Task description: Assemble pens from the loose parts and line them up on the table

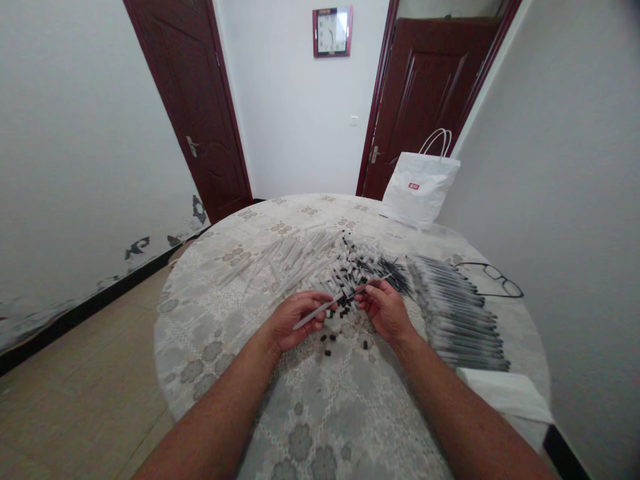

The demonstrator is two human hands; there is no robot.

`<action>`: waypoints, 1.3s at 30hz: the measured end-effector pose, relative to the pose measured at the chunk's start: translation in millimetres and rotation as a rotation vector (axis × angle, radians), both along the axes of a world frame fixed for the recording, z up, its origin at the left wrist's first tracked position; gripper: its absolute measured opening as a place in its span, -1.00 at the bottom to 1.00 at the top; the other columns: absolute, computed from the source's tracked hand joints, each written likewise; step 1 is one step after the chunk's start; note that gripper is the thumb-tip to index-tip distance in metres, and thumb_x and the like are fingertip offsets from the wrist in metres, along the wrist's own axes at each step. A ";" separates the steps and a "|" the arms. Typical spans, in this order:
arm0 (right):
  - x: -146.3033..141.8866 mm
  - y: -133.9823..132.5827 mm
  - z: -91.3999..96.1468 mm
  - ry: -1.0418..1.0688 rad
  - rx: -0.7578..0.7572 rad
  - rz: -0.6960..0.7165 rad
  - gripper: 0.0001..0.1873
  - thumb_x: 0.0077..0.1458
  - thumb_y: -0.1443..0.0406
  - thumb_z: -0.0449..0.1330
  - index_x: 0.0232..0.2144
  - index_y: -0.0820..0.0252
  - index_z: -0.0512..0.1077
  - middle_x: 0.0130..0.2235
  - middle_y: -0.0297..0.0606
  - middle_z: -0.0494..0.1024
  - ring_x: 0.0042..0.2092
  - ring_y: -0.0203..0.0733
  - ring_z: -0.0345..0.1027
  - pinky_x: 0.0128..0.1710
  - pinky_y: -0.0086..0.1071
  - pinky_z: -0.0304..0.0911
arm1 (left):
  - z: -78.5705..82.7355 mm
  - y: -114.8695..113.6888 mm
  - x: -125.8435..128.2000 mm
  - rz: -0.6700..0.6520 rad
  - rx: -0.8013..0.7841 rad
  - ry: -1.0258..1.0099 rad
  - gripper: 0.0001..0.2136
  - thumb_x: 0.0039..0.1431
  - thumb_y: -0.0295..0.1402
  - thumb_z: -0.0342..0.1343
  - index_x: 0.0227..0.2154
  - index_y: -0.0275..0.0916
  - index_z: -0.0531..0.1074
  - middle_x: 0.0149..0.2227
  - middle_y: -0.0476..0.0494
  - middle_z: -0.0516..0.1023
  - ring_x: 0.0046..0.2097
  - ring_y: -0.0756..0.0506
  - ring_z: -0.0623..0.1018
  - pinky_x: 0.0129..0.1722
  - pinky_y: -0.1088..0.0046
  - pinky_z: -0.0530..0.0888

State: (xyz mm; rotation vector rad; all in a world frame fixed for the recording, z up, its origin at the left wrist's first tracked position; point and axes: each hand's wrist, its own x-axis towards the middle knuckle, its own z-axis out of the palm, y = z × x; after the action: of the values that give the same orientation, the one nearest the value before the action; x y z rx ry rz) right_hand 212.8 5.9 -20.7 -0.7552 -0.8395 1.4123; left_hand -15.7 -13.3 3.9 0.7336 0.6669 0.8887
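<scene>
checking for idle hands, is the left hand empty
No, the left hand holds a translucent tube above the patterned tablecloth.

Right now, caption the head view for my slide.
Left hand holding a translucent tube, right hand a thin rod, near scattered black caps and lined-up pens.

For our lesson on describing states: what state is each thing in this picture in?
Left hand: closed on a tube
Right hand: pinching a thin rod
Loose tubes: scattered
Black bits: loose
Pens: lying side by side
Glasses: unfolded
Bag: upright, handles raised
Clock: hung up
Left door: looks shut
Right door: shut or ajar, cannot tell
Left wall: peeling low down
</scene>
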 end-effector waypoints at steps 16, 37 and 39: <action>2.0 -0.1 2.6 0.128 -0.042 0.014 -0.74 -0.06 0.33 0.37 -0.31 0.14 0.38 -0.31 -0.31 0.62 -0.38 -0.26 0.52 -0.47 -0.49 0.37 | -2.9 -1.0 8.2 0.182 0.172 -0.070 -0.55 -0.04 -0.53 0.38 -0.02 -0.27 0.54 -0.03 -0.26 0.60 -0.02 -0.12 0.59 -0.03 0.46 0.50; -17.1 -20.0 6.9 -0.234 0.147 0.278 -0.87 0.10 0.25 0.29 -0.31 0.16 0.44 -0.34 -0.32 0.57 -0.38 -0.24 0.49 -0.42 -0.41 0.38 | -8.6 -2.7 21.6 0.173 0.583 0.602 -0.73 0.22 -0.14 0.12 -0.32 -0.25 0.56 -0.45 -0.09 0.55 -0.39 -0.05 0.51 -0.32 0.45 0.44; -15.7 -17.2 6.5 -0.159 0.115 0.234 -0.85 0.06 0.26 0.31 -0.31 0.16 0.44 -0.30 -0.32 0.58 -0.39 -0.25 0.50 -0.44 -0.41 0.39 | -10.6 0.1 21.3 0.250 0.428 0.471 -0.73 0.21 -0.12 0.14 -0.29 -0.25 0.53 -0.46 -0.09 0.55 -0.39 -0.06 0.54 -0.31 0.42 0.49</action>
State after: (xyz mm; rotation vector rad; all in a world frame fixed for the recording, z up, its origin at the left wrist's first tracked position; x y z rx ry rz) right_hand 197.1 -11.3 -14.2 -0.7048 -1.1537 1.5090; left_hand 5.7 -13.2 -6.8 1.2862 1.0149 1.1164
